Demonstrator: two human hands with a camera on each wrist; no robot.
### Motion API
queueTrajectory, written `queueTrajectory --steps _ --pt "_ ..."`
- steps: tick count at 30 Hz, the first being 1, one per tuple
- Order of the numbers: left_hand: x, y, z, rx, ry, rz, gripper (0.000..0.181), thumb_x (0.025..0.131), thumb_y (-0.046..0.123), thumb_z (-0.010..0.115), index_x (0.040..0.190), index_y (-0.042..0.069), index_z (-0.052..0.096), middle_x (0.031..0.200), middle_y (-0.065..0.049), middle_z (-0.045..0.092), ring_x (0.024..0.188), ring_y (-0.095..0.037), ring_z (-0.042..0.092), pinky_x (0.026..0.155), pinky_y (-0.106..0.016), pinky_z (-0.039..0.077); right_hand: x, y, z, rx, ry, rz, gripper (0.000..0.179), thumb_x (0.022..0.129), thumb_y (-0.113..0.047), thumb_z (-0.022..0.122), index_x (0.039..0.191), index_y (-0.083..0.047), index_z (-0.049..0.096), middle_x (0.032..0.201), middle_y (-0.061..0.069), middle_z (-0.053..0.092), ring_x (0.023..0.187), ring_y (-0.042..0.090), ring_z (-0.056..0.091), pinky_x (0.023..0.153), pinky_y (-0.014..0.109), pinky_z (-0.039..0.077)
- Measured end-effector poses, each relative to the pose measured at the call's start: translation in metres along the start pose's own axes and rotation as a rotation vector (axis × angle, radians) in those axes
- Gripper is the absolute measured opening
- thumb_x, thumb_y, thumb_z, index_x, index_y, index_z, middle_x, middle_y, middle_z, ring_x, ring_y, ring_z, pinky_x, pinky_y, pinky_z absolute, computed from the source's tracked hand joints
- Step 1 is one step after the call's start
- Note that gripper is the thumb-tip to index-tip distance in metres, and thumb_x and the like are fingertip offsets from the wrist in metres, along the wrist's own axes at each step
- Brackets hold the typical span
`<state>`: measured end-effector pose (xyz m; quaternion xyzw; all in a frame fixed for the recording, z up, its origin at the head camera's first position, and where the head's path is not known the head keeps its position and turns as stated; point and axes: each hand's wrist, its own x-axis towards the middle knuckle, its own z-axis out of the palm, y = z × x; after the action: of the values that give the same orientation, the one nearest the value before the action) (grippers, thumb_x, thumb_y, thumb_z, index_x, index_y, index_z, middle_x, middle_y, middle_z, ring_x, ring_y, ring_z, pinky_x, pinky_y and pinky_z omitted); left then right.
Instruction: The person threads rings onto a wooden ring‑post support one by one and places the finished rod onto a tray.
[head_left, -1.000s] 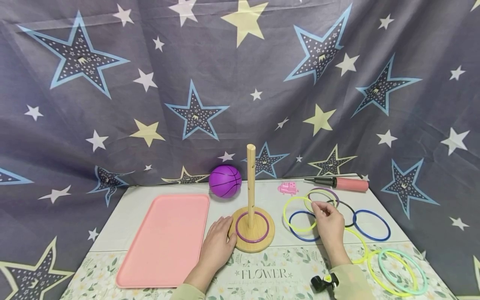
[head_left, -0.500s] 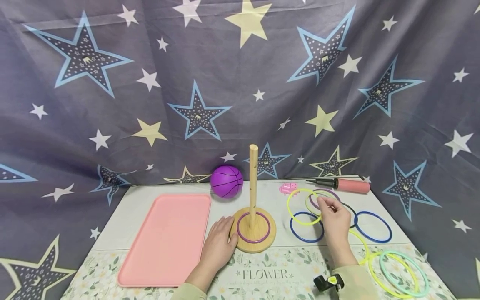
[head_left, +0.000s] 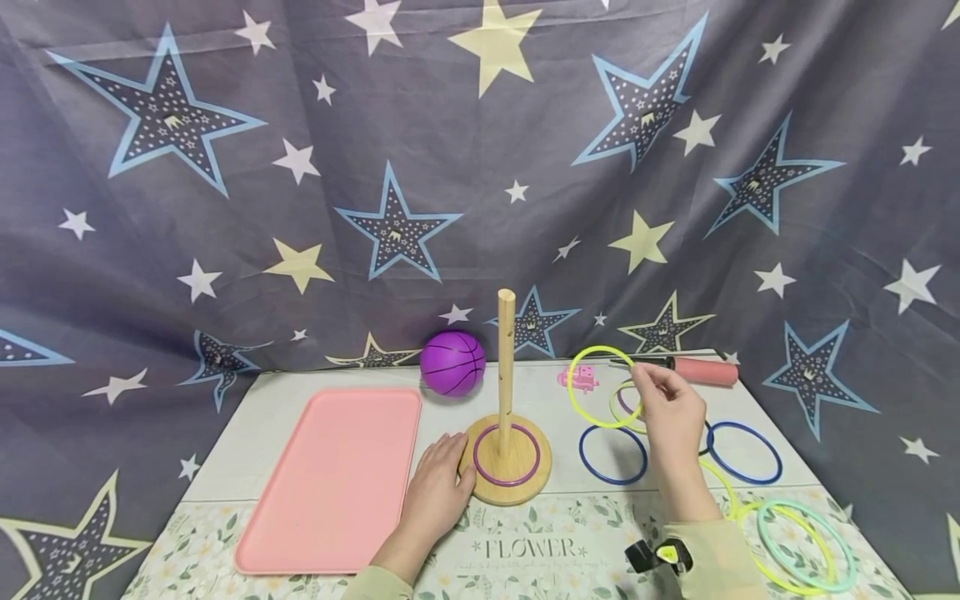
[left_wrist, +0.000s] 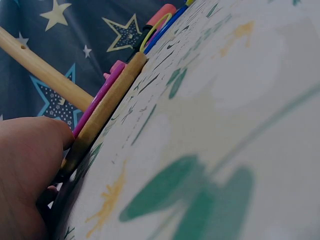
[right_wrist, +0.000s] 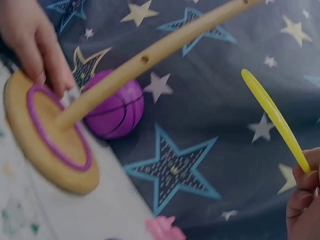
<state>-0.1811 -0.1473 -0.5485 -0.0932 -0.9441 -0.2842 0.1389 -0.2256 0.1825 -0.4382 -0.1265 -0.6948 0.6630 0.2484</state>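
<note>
My right hand (head_left: 675,421) pinches a yellow ring (head_left: 602,348) by its edge, between thumb and fingers. Raised and tilted, the ring stands to the right of a wooden pole (head_left: 506,367). That pole rises from a round wooden base (head_left: 507,498), on which a purple ring (head_left: 507,484) lies around the pole's foot. At the base's left edge rests my left hand (head_left: 438,483), fingers extended, the thumb (left_wrist: 50,137) against the rim in the left wrist view. From the right wrist camera, the yellow ring (right_wrist: 272,112) shows nearly edge-on.
Left of the stand lies a pink tray (head_left: 330,483). A purple ball (head_left: 452,364), a pink toy (head_left: 583,378) and a red hand pump (head_left: 701,371) sit along the back. Right are blue rings (head_left: 613,482), a mint ring (head_left: 851,550) and several others.
My right hand has lifted the yellow ring up and away from the other rings, after shifting slightly right. My left hand stays at the base.
</note>
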Motion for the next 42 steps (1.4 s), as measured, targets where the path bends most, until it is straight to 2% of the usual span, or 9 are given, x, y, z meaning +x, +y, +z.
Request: queueTrajectory --steps 4,12,18,28,33,42 --pt "0.000 0.000 0.000 0.004 0.000 0.001 0.055 0.104 0.016 0.071 0.152 -0.008 0.060 0.156 -0.024 0.060 0.152 -0.045 0.049 0.131 -0.059 0.032 -0.002 -0.016 0.004 0.098 -0.002 -0.006 0.032 0.096 -0.037 0.089 0.112 -0.010 0.085 0.076 -0.004 0.065 0.060 0.008 0.051 0.050 0.018 0.046" --pt "0.000 0.000 -0.001 -0.007 -0.003 -0.001 0.054 0.104 0.016 0.071 0.152 -0.008 0.060 0.156 -0.025 0.060 0.152 -0.045 0.049 0.131 -0.059 0.032 -0.007 -0.044 0.013 0.262 -0.034 -0.105 0.028 0.096 -0.024 0.090 0.109 0.000 0.083 0.074 -0.001 0.064 0.055 0.009 0.046 0.046 0.018 0.038" --pt "0.000 -0.001 -0.001 -0.005 -0.010 -0.002 0.054 0.104 0.016 0.070 0.152 -0.007 0.059 0.156 -0.024 0.060 0.153 -0.045 0.048 0.131 -0.059 0.032 -0.011 -0.063 0.023 0.284 -0.052 -0.148 0.023 0.097 -0.020 0.088 0.108 0.000 0.083 0.072 0.000 0.059 0.058 0.011 0.045 0.046 0.018 0.039" --pt "0.001 0.000 0.001 -0.009 -0.013 -0.008 0.054 0.105 0.016 0.070 0.152 -0.007 0.060 0.156 -0.024 0.060 0.153 -0.044 0.048 0.131 -0.059 0.032 -0.012 -0.090 0.048 0.384 -0.126 -0.249 0.017 0.099 -0.012 0.086 0.107 0.003 0.083 0.072 0.000 0.061 0.054 0.008 0.042 0.045 0.017 0.036" --pt "0.001 0.000 0.002 -0.008 -0.009 -0.007 0.054 0.105 0.017 0.070 0.152 -0.006 0.060 0.156 -0.023 0.060 0.153 -0.044 0.049 0.132 -0.058 0.032 -0.016 -0.102 0.062 0.379 -0.134 -0.289 0.019 0.098 -0.012 0.086 0.108 0.004 0.083 0.071 0.000 0.060 0.057 0.010 0.043 0.047 0.018 0.037" --pt "0.001 -0.001 0.001 0.000 -0.004 -0.004 0.054 0.105 0.016 0.070 0.152 -0.007 0.060 0.156 -0.023 0.060 0.153 -0.044 0.049 0.131 -0.058 0.032 -0.020 -0.114 0.082 0.363 -0.153 -0.316 0.020 0.099 -0.014 0.085 0.109 0.003 0.083 0.080 0.002 0.068 0.063 0.012 0.046 0.051 0.019 0.041"
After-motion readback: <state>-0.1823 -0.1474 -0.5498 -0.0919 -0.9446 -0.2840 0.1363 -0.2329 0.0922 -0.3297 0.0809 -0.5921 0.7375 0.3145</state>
